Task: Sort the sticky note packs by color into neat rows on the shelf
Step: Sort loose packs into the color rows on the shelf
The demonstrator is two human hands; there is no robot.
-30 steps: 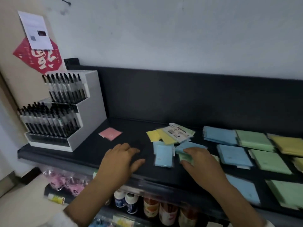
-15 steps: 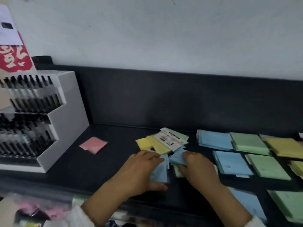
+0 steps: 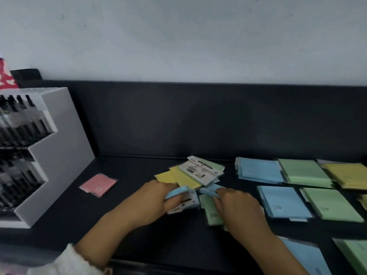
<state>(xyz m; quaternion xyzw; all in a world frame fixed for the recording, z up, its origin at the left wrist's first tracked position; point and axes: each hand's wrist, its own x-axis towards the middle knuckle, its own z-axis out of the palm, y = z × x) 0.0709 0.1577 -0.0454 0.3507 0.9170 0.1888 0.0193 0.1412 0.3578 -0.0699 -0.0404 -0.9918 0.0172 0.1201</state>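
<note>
We are looking at a white stepped display stand (image 3: pixel 59 155) sitting at the far left, its tiers holding rows of black pens (image 3: pixel 19 120). Behind it, a red paper decoration (image 3: pixel 5 78) is showing at the frame's edge against the pale wall (image 3: pixel 178 36).

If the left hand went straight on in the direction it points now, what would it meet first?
Probably the yellow packs of the unsorted pile, just beyond the blue pack that the left hand grips; depth is unclear, so it may pass above them.
</note>
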